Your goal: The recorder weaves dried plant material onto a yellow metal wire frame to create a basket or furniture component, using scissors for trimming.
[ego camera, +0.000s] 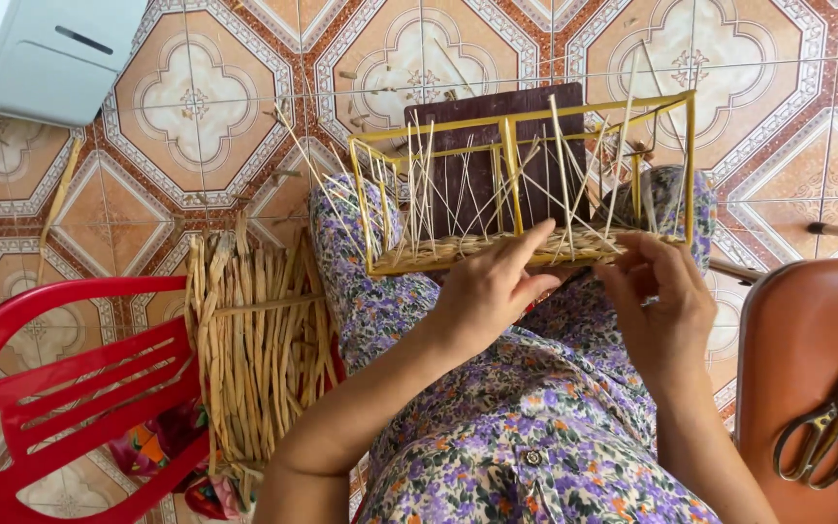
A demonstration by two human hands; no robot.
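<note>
Two hands work a yellow wire frame (pixel 526 175) resting on the lap, just beyond the fingers. It looks light and stiff (best gripped by its bars); the thin upright straws (pixel 458 194) seem brittle. Left hand (pixel 482 291) presses loosely curled fingers on the woven base (pixel 438 254); right hand (pixel 661 301) pinches a strand there. Nothing lies inside.

red chair (pixel 60 388) cut off left; scissors (pixel 826 427) partly cropped
</note>
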